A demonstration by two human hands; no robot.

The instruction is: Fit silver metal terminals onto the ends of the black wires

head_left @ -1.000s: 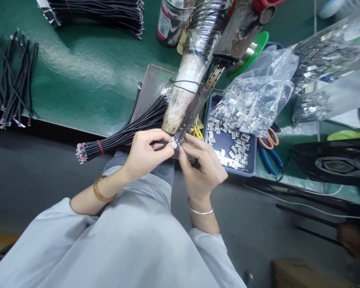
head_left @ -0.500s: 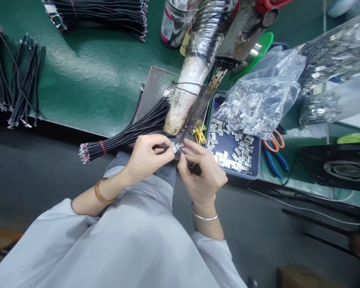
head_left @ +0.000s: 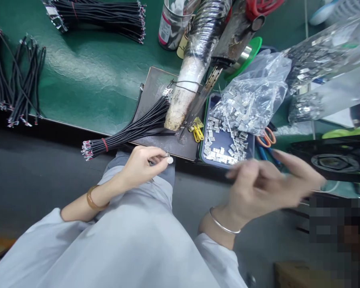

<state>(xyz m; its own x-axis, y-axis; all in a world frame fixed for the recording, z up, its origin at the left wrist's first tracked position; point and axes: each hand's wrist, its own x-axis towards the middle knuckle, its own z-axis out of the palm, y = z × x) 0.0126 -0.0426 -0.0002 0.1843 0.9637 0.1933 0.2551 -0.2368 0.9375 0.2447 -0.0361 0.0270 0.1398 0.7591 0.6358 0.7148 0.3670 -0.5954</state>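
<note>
My left hand (head_left: 147, 164) is closed in a pinch just in front of the brown board (head_left: 183, 146). A small whitish round spot shows at its fingertips; what they pinch is mostly hidden. Smeared by motion, my right hand (head_left: 270, 188) hangs to the right, in front of the blue tray (head_left: 252, 149), and I cannot make out anything in its fingers. Small silvery metal pieces (head_left: 223, 158) lie in that tray. A bundle of black cables (head_left: 132, 130), tied with a red band, rests across the board and sticks out over the table edge.
A wrapped tube (head_left: 186, 80) and a metal-nozzled tool (head_left: 213, 80) slant down over the board, beside a yellow clip (head_left: 197, 132). A clear bag of metal pieces (head_left: 252, 96) lies in the tray. Pliers (head_left: 268, 138), a jar (head_left: 169, 30) and another cable bundle (head_left: 105, 18) are around.
My right hand has left the spot below the nozzle and swung right, past the tray. My left hand has drawn slightly back toward my body, still pinching.
</note>
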